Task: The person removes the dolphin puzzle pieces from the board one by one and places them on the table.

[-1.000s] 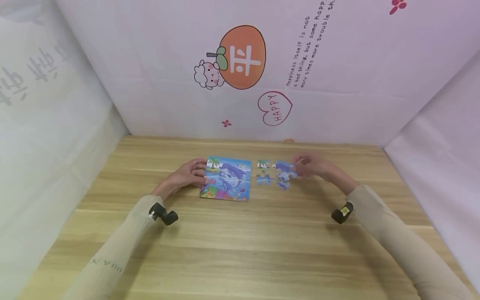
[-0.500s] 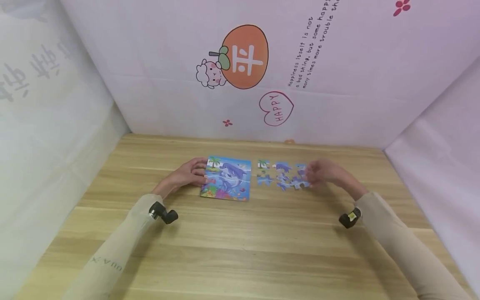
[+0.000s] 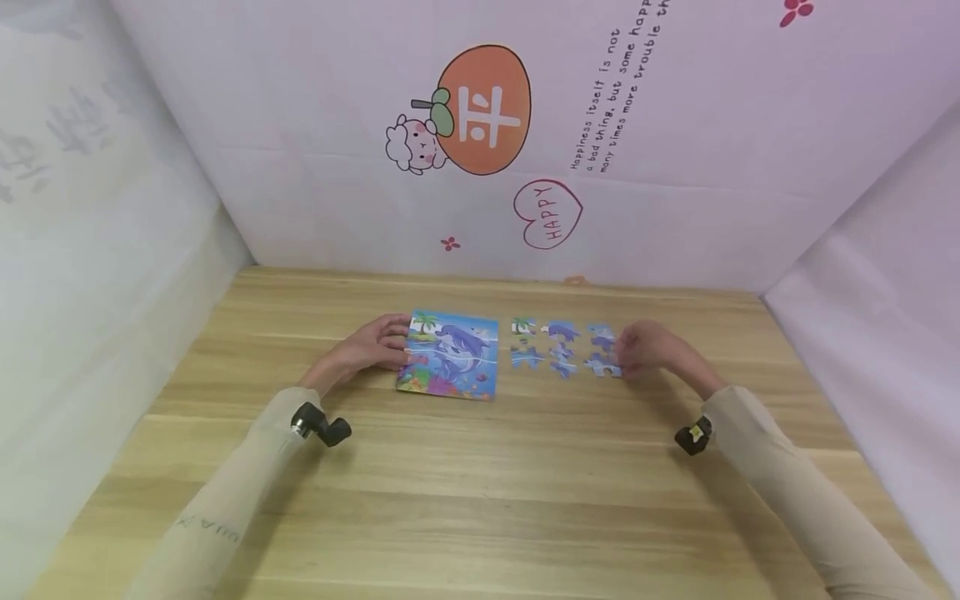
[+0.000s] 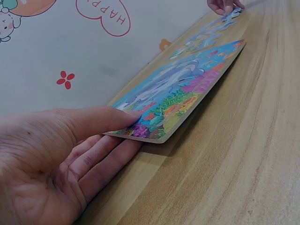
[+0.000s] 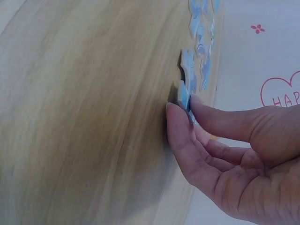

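Note:
My left hand (image 3: 371,343) holds the left edge of a square dolphin picture board (image 3: 450,354). In the left wrist view the thumb (image 4: 101,121) presses on its top and the fingers lie underneath, with the near edge raised off the table. To the right, several blue jigsaw pieces (image 3: 561,332) lie in two rows. At the right end of the lower row my right hand (image 3: 647,346) pinches a jigsaw piece (image 5: 183,96) between thumb and finger. That piece looks slightly tilted beside its neighbour, and the hand covers part of it.
Beneath everything is a wood-grain table (image 3: 495,492). A white printed sheet (image 3: 337,200) rises behind its back edge, close to the pieces, and pale sheets (image 3: 885,275) stand along both sides. Each sleeve carries a small black wrist camera (image 3: 693,436).
My right hand moved right, and jigsaw pieces once bunched under it now lie spread out as a third column. The left hand keeps its hold on the board.

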`<state>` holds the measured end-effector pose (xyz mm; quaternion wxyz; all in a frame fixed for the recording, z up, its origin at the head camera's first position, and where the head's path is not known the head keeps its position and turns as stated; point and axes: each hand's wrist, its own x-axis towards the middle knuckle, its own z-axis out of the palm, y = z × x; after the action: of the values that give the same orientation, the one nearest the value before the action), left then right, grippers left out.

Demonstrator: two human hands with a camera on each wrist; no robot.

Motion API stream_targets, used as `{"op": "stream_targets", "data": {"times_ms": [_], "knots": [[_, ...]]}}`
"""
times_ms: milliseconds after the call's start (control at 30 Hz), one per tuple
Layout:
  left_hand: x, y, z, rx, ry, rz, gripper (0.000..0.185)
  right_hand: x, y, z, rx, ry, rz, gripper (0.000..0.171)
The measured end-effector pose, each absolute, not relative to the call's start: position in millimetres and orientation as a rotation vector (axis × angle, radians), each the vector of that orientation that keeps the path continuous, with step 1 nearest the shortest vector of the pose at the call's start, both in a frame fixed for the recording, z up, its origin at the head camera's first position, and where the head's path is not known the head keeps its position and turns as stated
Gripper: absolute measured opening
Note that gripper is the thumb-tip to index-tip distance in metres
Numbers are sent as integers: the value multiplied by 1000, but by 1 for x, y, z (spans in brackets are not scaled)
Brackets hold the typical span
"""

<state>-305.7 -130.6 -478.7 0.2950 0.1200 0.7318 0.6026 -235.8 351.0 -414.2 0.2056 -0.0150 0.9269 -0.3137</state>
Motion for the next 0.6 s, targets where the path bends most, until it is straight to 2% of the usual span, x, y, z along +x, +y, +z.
{"op": "stream_targets", "data": {"times_ms": [333,600], "knots": [[-301,-137,-475,304,1863,1643,78,-237,351,-419,26,2571,-924,19],[-296,-135,-464,212,1861,1627,73,-238,340,-405,-85,2699,-709,20]]}}
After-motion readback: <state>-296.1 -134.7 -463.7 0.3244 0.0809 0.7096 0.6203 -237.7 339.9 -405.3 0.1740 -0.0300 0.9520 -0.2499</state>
